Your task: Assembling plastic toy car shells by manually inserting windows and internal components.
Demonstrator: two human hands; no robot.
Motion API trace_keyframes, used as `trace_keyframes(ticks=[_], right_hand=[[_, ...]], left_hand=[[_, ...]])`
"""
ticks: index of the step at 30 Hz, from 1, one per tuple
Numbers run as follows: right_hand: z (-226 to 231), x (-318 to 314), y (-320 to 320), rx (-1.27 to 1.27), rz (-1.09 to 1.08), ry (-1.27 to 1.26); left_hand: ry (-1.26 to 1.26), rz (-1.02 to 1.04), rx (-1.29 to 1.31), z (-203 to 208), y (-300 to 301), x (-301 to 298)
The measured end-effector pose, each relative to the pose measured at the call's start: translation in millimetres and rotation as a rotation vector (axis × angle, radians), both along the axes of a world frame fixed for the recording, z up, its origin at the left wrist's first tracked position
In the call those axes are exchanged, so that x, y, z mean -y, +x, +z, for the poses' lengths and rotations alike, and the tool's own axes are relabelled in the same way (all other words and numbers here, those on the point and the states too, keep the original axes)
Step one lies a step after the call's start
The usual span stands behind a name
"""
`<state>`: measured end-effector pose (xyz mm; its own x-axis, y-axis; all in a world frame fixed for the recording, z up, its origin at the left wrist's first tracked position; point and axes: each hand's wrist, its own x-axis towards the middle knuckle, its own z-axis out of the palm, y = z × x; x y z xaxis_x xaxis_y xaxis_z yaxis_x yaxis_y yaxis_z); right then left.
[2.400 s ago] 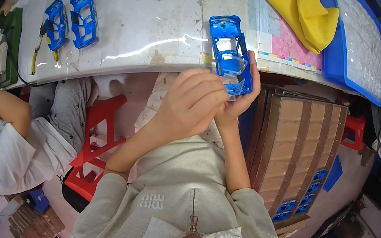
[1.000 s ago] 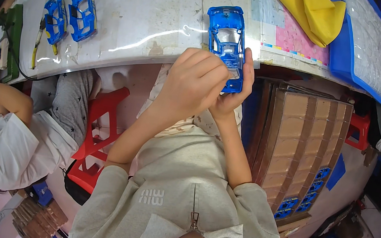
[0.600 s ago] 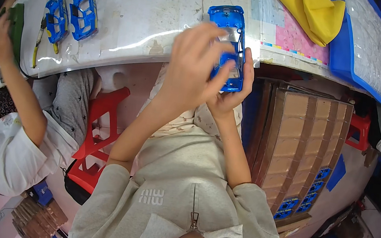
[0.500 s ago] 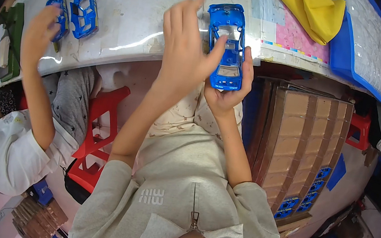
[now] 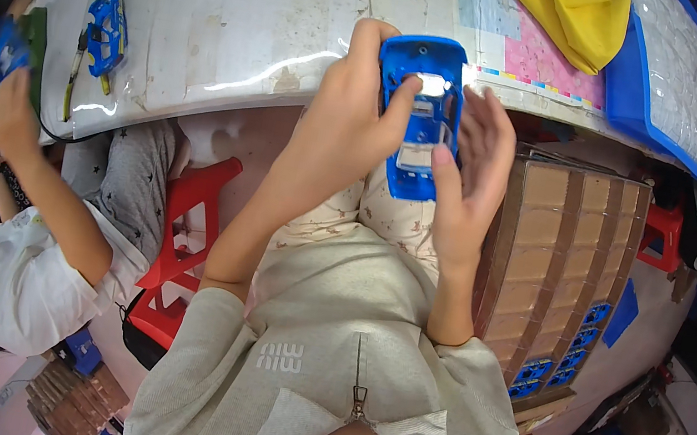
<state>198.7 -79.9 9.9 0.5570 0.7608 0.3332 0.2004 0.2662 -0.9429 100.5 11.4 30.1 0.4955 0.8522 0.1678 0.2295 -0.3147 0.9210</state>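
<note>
A blue toy car body shell point(image 5: 426, 128) with clear window parts is held over the table's near edge, its hollow inside facing me. My left hand point(image 5: 342, 120) grips its left side, thumb inside the shell and fingers round the edge, partly hidden behind it. At the other side is my right hand point(image 5: 478, 170), its fingers spread and stretched upward. The right thumb overlaps the shell's lower right rim; whether it presses there I cannot tell.
Another blue car shell point(image 5: 106, 32) lies on the white table point(image 5: 236, 5). At left, a co-worker's hand point(image 5: 15, 116) holds a blurred blue piece. A yellow cloth point(image 5: 575, 20) and a blue tray point(image 5: 624, 88) are at right. Below stands a divided cardboard box point(image 5: 537, 249) with several blue pieces.
The shell has come toward me and tilted. My left fingers have closed round its edge, while my right hand has shifted right and spread. A co-worker has lifted one shell off the table.
</note>
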Motion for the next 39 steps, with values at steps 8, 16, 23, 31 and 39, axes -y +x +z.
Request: trace_keyframes(ticks=[8,16,23,31,39], right_hand=[[11,2,5,-0.245,0.161,-0.314],[13,5,0,-0.211,0.096,-0.283],[9,6,-1,-0.140,0.076,-0.289],[11,5,-1,-0.086,0.072,-0.287],[22,3,-6,-0.125,0.062,-0.260]], left_hand=[[-0.113,-0.050,0.135,10,6,23],[0.044,-0.036,0.088,1,5,28],[0.122,0.023,-0.012,-7,5,33],[-0.051,0.007,-0.011,-7,3,32],[-0.071,0.010,0.092,-11,6,34]])
